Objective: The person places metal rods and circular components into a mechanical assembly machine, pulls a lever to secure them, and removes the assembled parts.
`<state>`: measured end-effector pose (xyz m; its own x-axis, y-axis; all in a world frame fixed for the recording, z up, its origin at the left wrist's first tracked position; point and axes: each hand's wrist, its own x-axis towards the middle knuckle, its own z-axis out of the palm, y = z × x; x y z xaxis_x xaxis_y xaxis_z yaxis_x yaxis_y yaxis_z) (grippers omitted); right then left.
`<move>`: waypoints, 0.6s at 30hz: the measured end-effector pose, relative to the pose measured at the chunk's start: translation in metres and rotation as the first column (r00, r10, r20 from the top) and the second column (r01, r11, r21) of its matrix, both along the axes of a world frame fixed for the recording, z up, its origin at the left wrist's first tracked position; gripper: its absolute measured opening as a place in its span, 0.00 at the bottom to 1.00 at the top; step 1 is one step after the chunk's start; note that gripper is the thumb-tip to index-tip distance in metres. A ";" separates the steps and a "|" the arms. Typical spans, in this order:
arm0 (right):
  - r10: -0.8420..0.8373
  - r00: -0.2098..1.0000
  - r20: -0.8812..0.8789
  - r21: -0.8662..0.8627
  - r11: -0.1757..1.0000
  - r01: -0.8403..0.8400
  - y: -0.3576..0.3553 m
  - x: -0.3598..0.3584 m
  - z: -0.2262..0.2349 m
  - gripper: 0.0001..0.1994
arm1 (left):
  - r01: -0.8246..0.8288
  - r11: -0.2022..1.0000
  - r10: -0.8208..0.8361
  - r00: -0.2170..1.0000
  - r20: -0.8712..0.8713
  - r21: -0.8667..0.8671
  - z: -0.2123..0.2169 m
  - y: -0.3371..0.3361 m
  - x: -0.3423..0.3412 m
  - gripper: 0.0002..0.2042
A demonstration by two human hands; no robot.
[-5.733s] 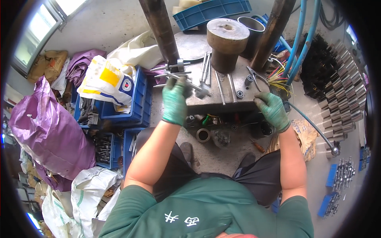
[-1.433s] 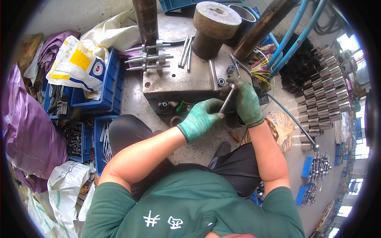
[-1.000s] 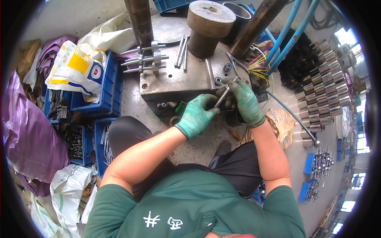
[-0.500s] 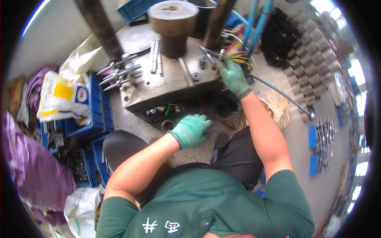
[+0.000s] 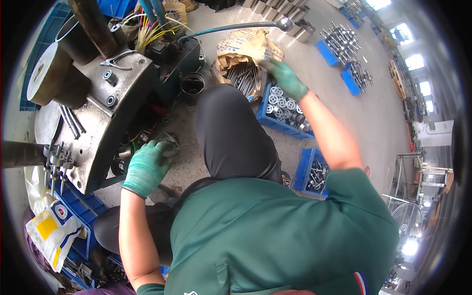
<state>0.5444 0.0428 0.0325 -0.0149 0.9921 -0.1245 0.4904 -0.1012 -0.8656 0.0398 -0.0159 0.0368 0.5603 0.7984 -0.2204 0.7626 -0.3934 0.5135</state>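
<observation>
My right hand [image 5: 287, 81], in a green glove, reaches out to the edge of a brown paper sack [image 5: 246, 43]. Its fingers look stretched out, the tips darkened and slightly blurred, with nothing visible in them. Inside the sack lie many thin metal rods [image 5: 243, 77]. My left hand [image 5: 148, 167], gloved too, hovers low beside the thick steel table [image 5: 93, 142], fingers loosely apart and nothing seen in it. Close to its fingertips is a round greyish piece [image 5: 169, 143]. Pliers [image 5: 118, 61] rest on the steel table, near two small bearing-like parts [image 5: 109, 76].
A blue crate of round metal parts [image 5: 282, 108] stands beside the sack, another blue crate [image 5: 310, 172] nearer me. A long lever with a ball end [image 5: 284, 23] sticks out above the sack. Several rods [image 5: 71, 120] and a pillar [image 5: 93, 24] are on the steel table.
My view has turned right. My right hand has left the pliers on the steel table and moved to the sack. My left hand stays low near the table.
</observation>
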 end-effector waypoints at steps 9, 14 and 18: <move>-0.827 0.439 -0.352 -0.517 0.562 0.645 -0.168 0.125 -0.174 0.15 | 0.011 1.000 -0.011 1.000 0.003 0.023 0.017 -0.009 -0.001 0.18; -0.635 0.703 0.321 -0.267 0.651 0.710 -0.170 0.117 -0.229 0.19 | -0.031 0.997 0.032 0.999 0.010 -0.075 0.023 -0.015 0.002 0.17; -0.267 0.659 0.703 -0.236 0.787 0.570 -0.141 0.121 -0.235 0.21 | -0.078 0.983 0.078 0.997 -0.006 -0.169 -0.018 -0.023 -0.014 0.18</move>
<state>0.6656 -0.0984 -0.2025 0.6172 0.7152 -0.3280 0.6896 -0.6924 -0.2122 0.0255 -0.0387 0.0185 0.4978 0.7913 -0.3551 0.7870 -0.2400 0.5684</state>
